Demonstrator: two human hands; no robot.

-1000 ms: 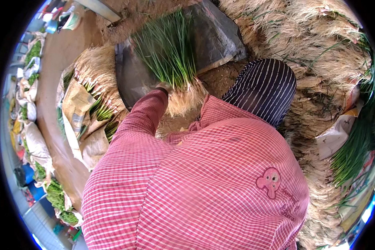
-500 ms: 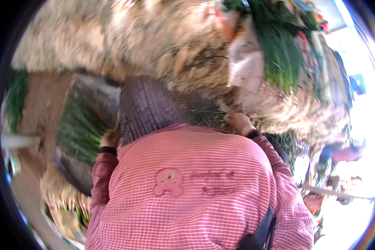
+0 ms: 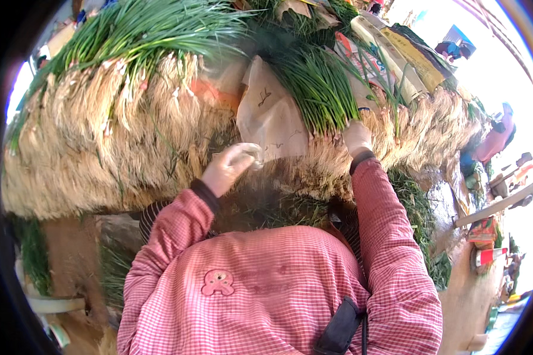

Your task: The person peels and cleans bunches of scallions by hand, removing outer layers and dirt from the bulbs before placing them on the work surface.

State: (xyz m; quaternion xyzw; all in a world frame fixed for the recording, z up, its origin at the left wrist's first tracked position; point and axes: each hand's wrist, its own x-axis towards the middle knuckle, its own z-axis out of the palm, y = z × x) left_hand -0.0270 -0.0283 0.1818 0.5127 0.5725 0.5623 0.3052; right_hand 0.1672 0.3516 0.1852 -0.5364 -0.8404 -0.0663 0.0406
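Observation:
A thick bundle of spring onions (image 3: 317, 86) with long green leaves lies on a wide heap of root ends (image 3: 130, 148). My right hand (image 3: 358, 139) is at the pale lower ends of this bundle, its fingers closed round some stalks and partly hidden. My left hand (image 3: 228, 168) hovers before the heap, fingers curved and thumb apart, with nothing visible in it. Close to its fingertips hangs a pale sheet (image 3: 272, 112) with dark marks, draped over the heap's front.
More spring onions (image 3: 154, 35) spread over the heap at the far left. Folded sacks (image 3: 397, 56) lie at the far right. Loose green leaves (image 3: 417, 219) cover the ground beside my right arm. A white curved bar (image 3: 56, 305) stands at the lower left.
My left hand has come up from beside greens low on the left to the heap's front. My right hand has moved up and forward onto the spring onion bundle. The view has shifted.

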